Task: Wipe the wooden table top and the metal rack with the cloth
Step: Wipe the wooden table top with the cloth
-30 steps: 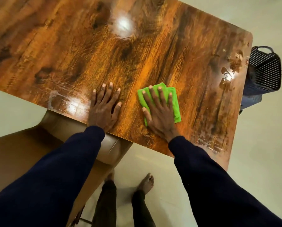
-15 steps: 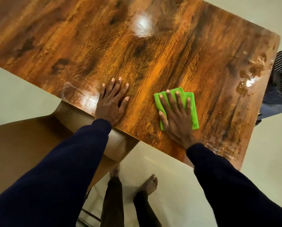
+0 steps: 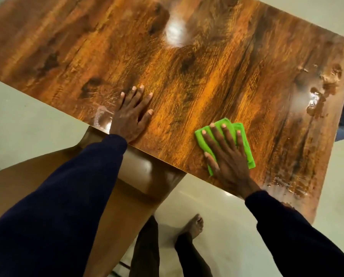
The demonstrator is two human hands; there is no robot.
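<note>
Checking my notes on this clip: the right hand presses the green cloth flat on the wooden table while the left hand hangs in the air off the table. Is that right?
Not quite. In the head view the left hand rests flat on the table, near its edge. The right hand does press the green cloth flat.

On the table point(image 3: 187, 66), by the near edge: left grip point(image 3: 130, 118) flat, well left of right grip point(image 3: 229, 158). Under the right grip, a folded cloth point(image 3: 246, 145), flat on the table. Right of the cloth, toward the far-right corner, pooled water point(image 3: 315, 98); wet streaks point(image 3: 287, 186) at the near-right edge. Below the near edge, left: a chair point(image 3: 127, 196). On the floor point(image 3: 217, 206), right of the chair, a bare foot point(image 3: 193, 226).
</note>
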